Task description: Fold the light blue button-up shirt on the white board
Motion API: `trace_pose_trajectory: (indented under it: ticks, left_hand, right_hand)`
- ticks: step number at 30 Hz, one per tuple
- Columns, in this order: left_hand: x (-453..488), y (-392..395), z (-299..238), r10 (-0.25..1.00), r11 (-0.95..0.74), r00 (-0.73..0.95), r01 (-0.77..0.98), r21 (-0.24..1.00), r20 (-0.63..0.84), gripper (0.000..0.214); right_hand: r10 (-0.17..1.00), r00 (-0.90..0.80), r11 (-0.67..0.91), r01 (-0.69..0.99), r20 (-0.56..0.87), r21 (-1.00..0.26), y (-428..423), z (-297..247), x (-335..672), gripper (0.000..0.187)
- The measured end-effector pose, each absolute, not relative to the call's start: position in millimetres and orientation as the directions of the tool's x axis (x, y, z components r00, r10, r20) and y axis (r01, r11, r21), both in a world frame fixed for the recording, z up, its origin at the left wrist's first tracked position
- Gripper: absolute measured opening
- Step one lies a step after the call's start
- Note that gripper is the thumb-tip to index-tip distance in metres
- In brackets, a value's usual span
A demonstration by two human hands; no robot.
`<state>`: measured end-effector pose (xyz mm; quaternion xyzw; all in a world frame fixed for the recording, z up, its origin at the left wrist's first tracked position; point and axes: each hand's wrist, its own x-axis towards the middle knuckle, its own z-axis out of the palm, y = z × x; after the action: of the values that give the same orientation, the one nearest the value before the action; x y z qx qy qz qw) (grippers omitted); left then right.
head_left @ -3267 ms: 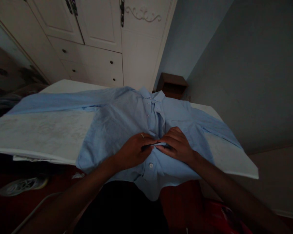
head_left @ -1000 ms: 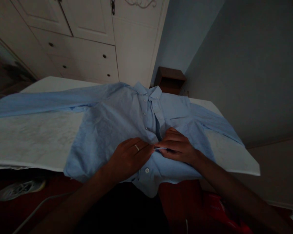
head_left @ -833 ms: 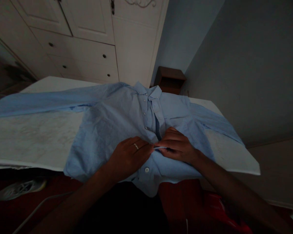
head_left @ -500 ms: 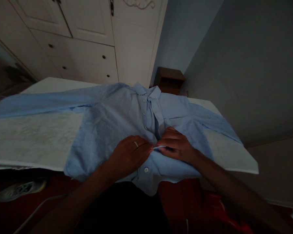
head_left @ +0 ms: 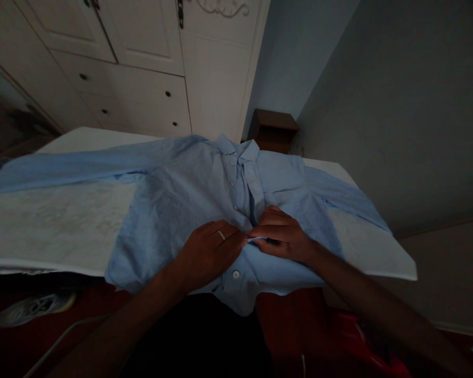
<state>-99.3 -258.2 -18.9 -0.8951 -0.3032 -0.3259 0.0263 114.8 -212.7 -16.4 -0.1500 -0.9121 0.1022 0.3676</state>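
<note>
A light blue button-up shirt (head_left: 189,194) lies spread across a white ironing board (head_left: 82,226), its sleeves stretched to both sides and its collar at the far edge. My left hand (head_left: 211,252), with a ring on one finger, pinches the front placket at the lower middle. Touching it, my right hand (head_left: 281,233) grips the other front edge, a fold of cloth showing between thumb and fingers. Any button at the fingertips is hidden. Above the hands the front gapes, with several buttons along one side. One white button (head_left: 236,274) shows fastened below them.
Behind the board stands a white wardrobe (head_left: 142,100) with drawers. A small brown nightstand (head_left: 274,126) is in the corner by the wall. On the red floor are a shoe (head_left: 33,310), a pale cord (head_left: 65,336) and a red shiny object (head_left: 350,336).
Both hands stay on the placket with barely any movement of the fingers. The view has shifted very slightly.
</note>
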Motion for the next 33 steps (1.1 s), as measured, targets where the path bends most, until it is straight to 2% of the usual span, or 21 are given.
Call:
trace_pose_trajectory:
  ticks: [6, 8, 15, 23, 29, 33]
  left_hand:
    - [-97, -256, -16, 0.546, -0.808, 0.620, 0.567, 0.159, 0.564, 0.019]
    - [-98, -256, -16, 0.573, -0.801, 0.606, 0.555, 0.223, 0.552, 0.018]
    - [-102, -251, -12, 0.715, -0.690, 0.543, 0.444, 0.572, 0.440, 0.014]
    - [-103, -247, -13, 0.793, -0.564, 0.481, 0.349, 0.749, 0.374, 0.010]
    - [-104, -243, -18, 0.820, -0.512, 0.452, 0.309, 0.801, 0.350, 0.009]
    - [-105, -240, -21, 0.822, -0.497, 0.463, 0.299, 0.815, 0.331, 0.009]
  right_hand:
    - [0.384, -0.717, 0.922, 0.261, 0.581, -0.287, -213, -15, 116, 0.010]
    - [0.393, -0.713, 0.917, 0.259, 0.580, -0.304, -213, -16, 115, 0.010]
    - [0.402, -0.728, 0.908, 0.238, 0.556, -0.345, -212, -15, 115, 0.013]
    - [0.469, -0.616, 0.880, 0.264, 0.633, -0.395, -212, -21, 116, 0.022]
    - [0.434, -0.575, 0.898, 0.342, 0.694, -0.278, -221, -12, 120, 0.013]
    - [0.433, -0.618, 0.880, 0.449, 0.656, -0.157, -239, -9, 115, 0.011]
